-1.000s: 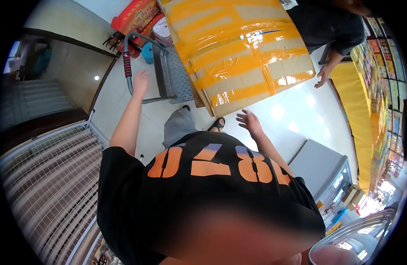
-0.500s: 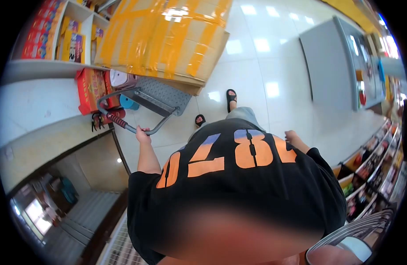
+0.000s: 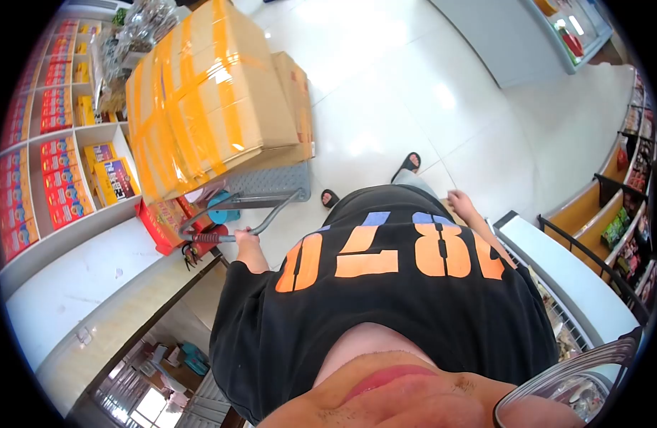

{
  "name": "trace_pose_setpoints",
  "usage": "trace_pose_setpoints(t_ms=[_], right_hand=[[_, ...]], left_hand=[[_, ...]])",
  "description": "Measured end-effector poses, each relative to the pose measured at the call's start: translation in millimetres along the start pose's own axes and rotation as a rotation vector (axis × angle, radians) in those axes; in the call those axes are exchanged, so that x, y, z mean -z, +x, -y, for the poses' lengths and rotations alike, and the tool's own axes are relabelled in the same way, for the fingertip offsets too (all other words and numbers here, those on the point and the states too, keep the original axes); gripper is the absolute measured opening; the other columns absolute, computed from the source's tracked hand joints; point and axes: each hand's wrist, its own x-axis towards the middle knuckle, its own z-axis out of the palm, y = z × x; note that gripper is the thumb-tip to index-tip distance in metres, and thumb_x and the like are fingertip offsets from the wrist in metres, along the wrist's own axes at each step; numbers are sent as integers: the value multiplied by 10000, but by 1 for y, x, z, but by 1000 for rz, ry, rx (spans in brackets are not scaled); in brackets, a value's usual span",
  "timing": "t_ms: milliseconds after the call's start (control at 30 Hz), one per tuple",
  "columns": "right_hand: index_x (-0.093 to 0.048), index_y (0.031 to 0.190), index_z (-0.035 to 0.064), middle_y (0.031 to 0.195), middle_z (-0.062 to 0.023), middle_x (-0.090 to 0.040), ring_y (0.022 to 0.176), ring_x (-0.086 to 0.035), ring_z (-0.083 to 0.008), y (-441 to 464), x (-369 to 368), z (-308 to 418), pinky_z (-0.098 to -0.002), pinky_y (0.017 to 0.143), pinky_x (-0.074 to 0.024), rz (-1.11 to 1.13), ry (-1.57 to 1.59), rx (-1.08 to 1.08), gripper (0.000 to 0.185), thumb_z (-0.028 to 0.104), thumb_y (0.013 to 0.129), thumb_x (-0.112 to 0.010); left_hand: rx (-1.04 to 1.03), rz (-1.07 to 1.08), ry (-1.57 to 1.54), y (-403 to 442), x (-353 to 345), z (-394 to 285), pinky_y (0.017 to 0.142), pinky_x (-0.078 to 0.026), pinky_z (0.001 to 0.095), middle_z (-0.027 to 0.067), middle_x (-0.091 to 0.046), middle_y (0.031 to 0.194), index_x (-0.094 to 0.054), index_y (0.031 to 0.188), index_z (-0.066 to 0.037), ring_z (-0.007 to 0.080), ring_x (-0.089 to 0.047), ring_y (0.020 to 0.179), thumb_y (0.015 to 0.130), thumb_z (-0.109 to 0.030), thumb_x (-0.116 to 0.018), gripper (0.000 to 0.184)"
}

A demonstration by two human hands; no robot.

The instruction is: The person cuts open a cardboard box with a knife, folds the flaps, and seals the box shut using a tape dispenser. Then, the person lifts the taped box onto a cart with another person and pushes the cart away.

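My left hand (image 3: 247, 237) is wrapped round the grey metal handle (image 3: 273, 215) of a trolley, near its ribbed grip. The trolley's grey textured platform (image 3: 264, 184) bears a large cardboard box (image 3: 200, 100) strapped with yellow tape. Another cardboard box (image 3: 294, 103) shows behind and beside it. My right hand (image 3: 462, 203) hangs by my right side, its fingers curled in, touching no object that I can see; whether it holds something small is hidden.
Shelves (image 3: 75, 135) of red and yellow packs line the left. Red boxes (image 3: 161, 225) and a blue round item (image 3: 221, 207) lie beside the trolley. A grey cabinet (image 3: 478, 43) stands upper right, with a white-edged case (image 3: 556, 264) and goods racks at right.
My left hand, earlier apart from the handle, has closed on it. My right hand has gone from spread to curled. The view has turned, and the other person is out of sight.
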Motion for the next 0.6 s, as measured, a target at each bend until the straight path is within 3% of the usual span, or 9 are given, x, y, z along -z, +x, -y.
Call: trace_pose_setpoints(t_ms=[33, 133, 200, 233, 300, 367, 433, 533, 600], right_hand=[[-632, 1300, 23, 1140, -121, -713, 994, -684, -192, 16, 32, -43, -355, 779, -542, -7, -337, 13, 443, 326, 980, -588], [-615, 1321, 40, 1154, -78, -694, 931, -664, -185, 14, 101, -78, -364, 722, -531, 121, -438, -155, 441, 332, 994, -570], [-689, 1189, 10, 933, -100, -696, 804, -655, -195, 1, 149, -48, -354, 656, -550, 18, -48, -230, 407, 329, 957, -590], [-668, 1221, 4, 918, -83, -687, 752, -628, -176, 12, 167, -44, -343, 592, -529, -45, 28, -252, 405, 307, 968, -578], [-654, 1238, 5, 953, -81, -690, 765, -628, -167, 50, 198, -37, -337, 593, -522, -116, 119, -183, 395, 293, 982, -566], [-607, 1276, 45, 985, -39, -656, 815, -595, -134, 84, 212, -3, -310, 657, -507, -131, 168, -122, 356, 276, 1014, -538], [-590, 1273, 53, 975, -28, -645, 801, -586, -127, 122, 220, 40, -297, 658, -503, -128, 255, -29, 334, 256, 1013, -538], [-596, 1284, 67, 1010, -38, -657, 857, -611, -132, 174, 221, 108, -297, 698, -507, -20, 356, 83, 342, 277, 1016, -564], [-593, 1327, 40, 1102, -72, -683, 948, -652, -168, 187, 222, 166, -336, 779, -530, 68, 148, 187, 403, 295, 1015, -585]], left_hand=[[0, 2, 3, -12, -6, 14, 670, -553, 332, 56, -543, 877, -432, 1186, -74, 187, -568, 687, 1006, -327, -476, 314], [27, 23, -141, -28, -20, 46, 712, -573, 335, 46, -538, 831, -452, 1164, -71, 188, -586, 701, 1016, -344, -454, 311], [61, 60, -133, -45, -35, 79, 745, -583, 326, 32, -527, 816, -466, 1136, -78, 185, -607, 724, 1026, -374, -436, 317], [78, 70, -146, -46, -41, 94, 745, -583, 326, 32, -527, 816, -466, 1136, -78, 185, -607, 724, 1026, -374, -436, 317], [244, 216, -222, -53, -50, 123, 876, -557, 370, 62, -607, 957, -476, 1148, -72, 216, -629, 856, 1034, -457, -409, 407], [160, 291, 47, -109, -56, 147, 1005, -484, 450, 124, -631, 1183, -497, 1160, -63, 262, -612, 1049, 1019, -545, -397, 512], [375, 398, 108, -152, -70, 160, 1076, -401, 525, 170, -581, 1350, -521, 1168, -76, 313, -561, 1205, 993, -609, -399, 574], [389, 364, 60, -214, -109, 186, 1049, -426, 551, 167, -579, 1336, -562, 1189, -167, 359, -558, 1222, 977, -588, -479, 479], [413, 465, -16, -204, -122, 203, 1044, -434, 549, 175, -581, 1330, -572, 1197, -202, 371, -559, 1214, 979, -573, -497, 437]])
